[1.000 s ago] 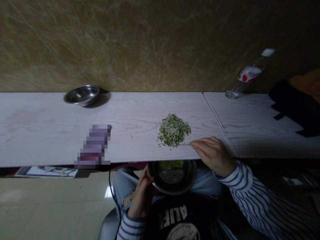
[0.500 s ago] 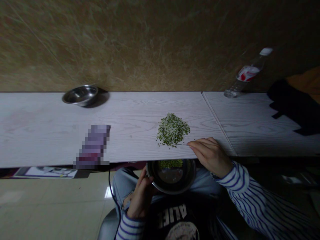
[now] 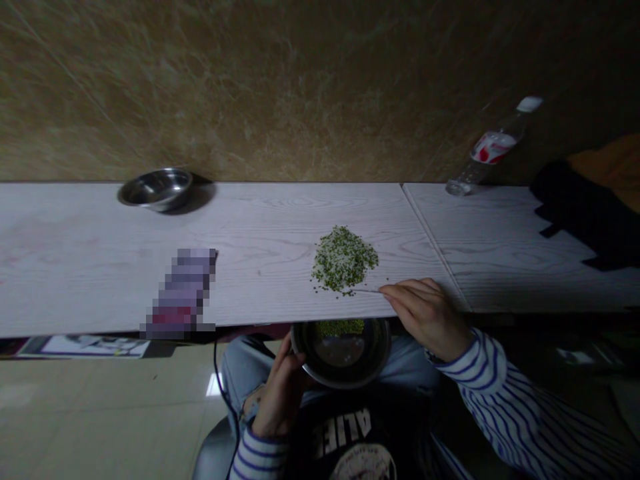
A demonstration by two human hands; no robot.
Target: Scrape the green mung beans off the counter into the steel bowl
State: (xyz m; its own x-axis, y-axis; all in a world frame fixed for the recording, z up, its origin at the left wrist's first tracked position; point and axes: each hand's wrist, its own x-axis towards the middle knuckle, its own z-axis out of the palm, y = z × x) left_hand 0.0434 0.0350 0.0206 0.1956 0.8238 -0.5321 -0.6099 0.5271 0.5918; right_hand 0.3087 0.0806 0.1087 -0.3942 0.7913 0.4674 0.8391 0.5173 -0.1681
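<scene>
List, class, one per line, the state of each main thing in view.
Pile of green beans and white grains: mixed, loosely spread
Near metal bowl: held, green beans inside
Thin tool: tip by the pile's near edge
Left hand: gripping the near metal bowl
Right hand: pinching the thin tool
Far metal bowl: right way up
Plastic bottle: standing, capped
Pixelated item: state unreadable

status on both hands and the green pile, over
Left hand gripping metal bowl. Right hand pinching thin tool at near edge of green pile. Bottle apart, farther back.
</scene>
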